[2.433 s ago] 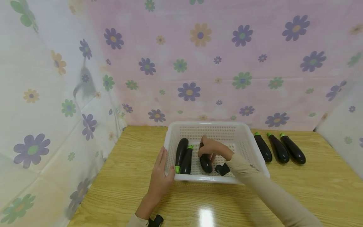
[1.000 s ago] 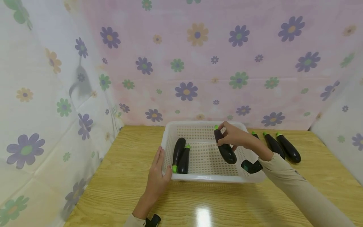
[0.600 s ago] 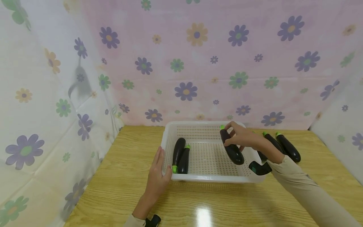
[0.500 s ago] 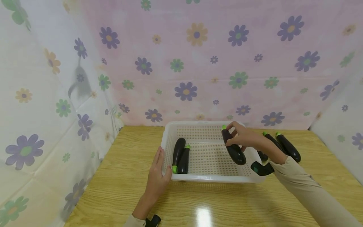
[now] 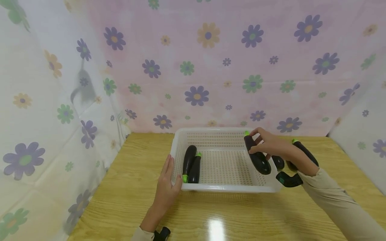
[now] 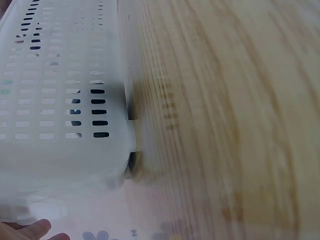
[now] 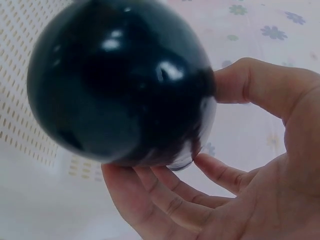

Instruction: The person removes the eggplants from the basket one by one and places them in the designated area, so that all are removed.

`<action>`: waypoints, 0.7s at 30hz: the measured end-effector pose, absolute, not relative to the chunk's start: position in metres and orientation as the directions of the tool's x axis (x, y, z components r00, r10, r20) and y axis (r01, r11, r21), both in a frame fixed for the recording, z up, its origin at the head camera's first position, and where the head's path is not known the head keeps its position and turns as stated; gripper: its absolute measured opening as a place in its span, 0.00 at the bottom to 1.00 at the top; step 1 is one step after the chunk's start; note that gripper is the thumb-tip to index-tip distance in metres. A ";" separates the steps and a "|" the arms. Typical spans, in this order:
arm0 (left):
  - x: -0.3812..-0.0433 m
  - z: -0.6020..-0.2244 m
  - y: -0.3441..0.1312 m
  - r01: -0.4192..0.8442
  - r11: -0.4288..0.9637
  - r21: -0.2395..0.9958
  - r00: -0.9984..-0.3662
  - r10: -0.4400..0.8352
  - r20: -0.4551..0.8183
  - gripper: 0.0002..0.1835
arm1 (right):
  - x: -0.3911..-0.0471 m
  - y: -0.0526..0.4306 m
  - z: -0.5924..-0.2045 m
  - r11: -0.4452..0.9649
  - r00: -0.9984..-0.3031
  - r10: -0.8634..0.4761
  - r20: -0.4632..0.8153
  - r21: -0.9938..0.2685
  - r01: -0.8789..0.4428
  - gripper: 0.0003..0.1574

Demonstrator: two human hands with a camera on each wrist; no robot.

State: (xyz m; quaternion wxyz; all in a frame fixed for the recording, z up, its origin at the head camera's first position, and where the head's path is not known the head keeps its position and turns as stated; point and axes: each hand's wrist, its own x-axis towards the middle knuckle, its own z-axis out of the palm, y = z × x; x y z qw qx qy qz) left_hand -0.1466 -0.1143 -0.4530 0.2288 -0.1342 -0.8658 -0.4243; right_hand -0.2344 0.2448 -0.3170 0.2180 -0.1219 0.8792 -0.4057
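My right hand (image 5: pixel 270 144) pinches a glossy dark eggplant (image 5: pixel 257 157) between thumb and fingers. It hangs tilted, green stem end up, over the right side of the white plastic basket (image 5: pixel 229 188). The right wrist view shows its rounded end large, with the thumb on one side and the fingers beneath. Two more eggplants lie in the basket's left part, one stem toward me (image 5: pixel 189 160), one stem away (image 5: pixel 194 170). My left hand (image 5: pixel 167 187) rests against the basket's left wall with straight fingers, thumb at the near corner. Only its fingertips (image 6: pixel 37 229) show in the left wrist view.
Right of the basket, several eggplants lie on the wooden table (image 5: pixel 129 187): a far one (image 5: pixel 307 152), another beside the basket (image 5: pixel 278 162), and one mostly hidden behind my right wrist. Flower-printed cloth (image 5: pixel 169 100) rises behind the table and at both sides.
My right hand has lifted the eggplant from the basket's middle and carried it rightward, to above the right wall. My left hand stays on the left wall. The view has shifted slightly.
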 end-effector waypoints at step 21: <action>-0.148 -0.455 -0.115 0.424 0.612 0.668 -0.857 0.033 0.514 0.35 | -0.227 0.281 -0.321 0.667 -0.910 -0.323 -0.260 -0.745 -0.024 0.44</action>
